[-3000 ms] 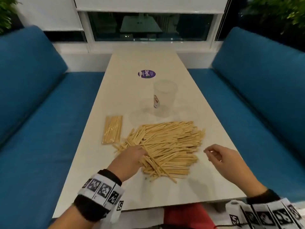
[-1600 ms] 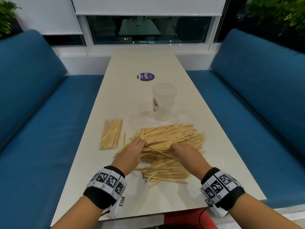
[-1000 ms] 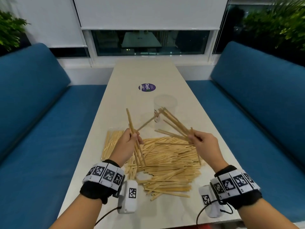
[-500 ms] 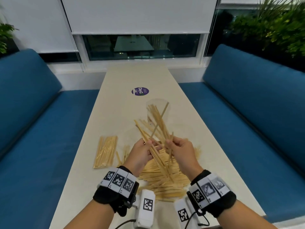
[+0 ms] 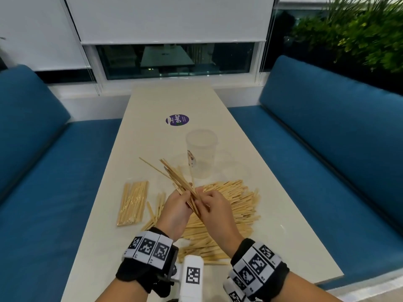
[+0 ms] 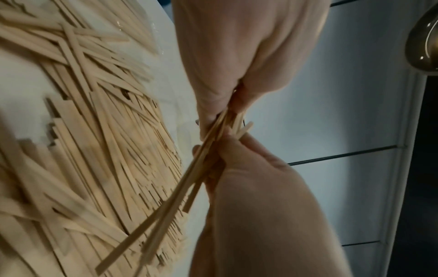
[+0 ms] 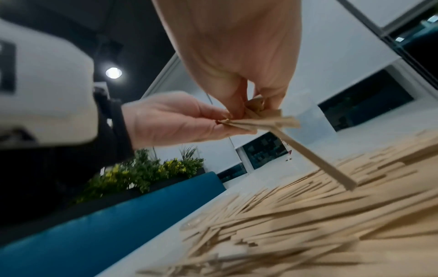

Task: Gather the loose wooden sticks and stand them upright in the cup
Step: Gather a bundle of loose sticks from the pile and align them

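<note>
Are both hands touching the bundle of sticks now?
Touching. In the left wrist view, the left hand and the right hand both pinch the bundle of sticks where their fingers meet.

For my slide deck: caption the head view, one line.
Both hands grip a bundle of sticks above the pile, cup empty.

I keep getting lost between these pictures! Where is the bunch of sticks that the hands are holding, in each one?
Head: the held bunch is in the middle, fanning up and left from both hands, in front of the cup.
Left wrist: the held bunch runs slanted through the centre, between the two hands.
Right wrist: the held bunch is just above centre, one stick pointing down right.
Shared landmark: the pile of loose sticks on the table, under the hands.
</note>
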